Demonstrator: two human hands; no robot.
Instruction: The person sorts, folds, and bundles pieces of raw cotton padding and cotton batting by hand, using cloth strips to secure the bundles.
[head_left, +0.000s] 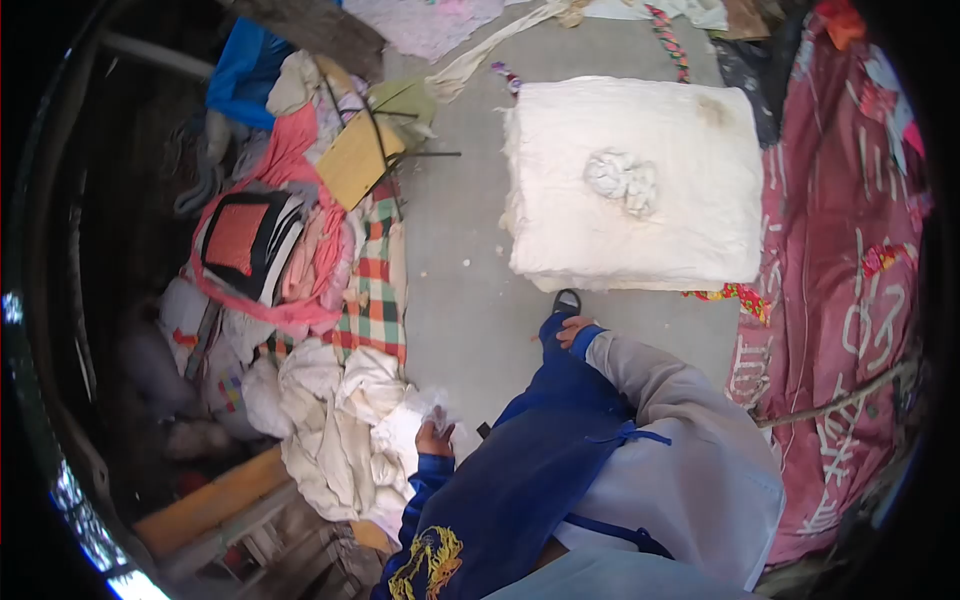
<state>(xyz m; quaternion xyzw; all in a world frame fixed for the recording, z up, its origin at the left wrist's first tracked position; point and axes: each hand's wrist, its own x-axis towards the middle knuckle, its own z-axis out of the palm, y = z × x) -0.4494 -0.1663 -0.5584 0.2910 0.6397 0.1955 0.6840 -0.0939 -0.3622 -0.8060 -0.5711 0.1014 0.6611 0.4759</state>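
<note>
My left hand (435, 438) is low at the left, beside a heap of pale cloth. Its fingers are curled on a wisp of white cotton (455, 432), whose edges are blurred. With fingers bent over the blue trouser leg, my right hand (574, 331) rests at the knee, below a thick white cotton pad (640, 250). The pad lies flat on the grey floor sheet (450, 220), with a brownish stain near its top right corner. On its middle sit two crumpled white wads (622, 182).
Piled cream cloths (325, 430) and a pink bundle (330, 290) line the left side, near a yellow board (355, 158) among thin dark rods. A maroon printed sheet (830, 300) covers the right, crossed by a stick (840, 405). A wooden beam (215, 500) lies lower left.
</note>
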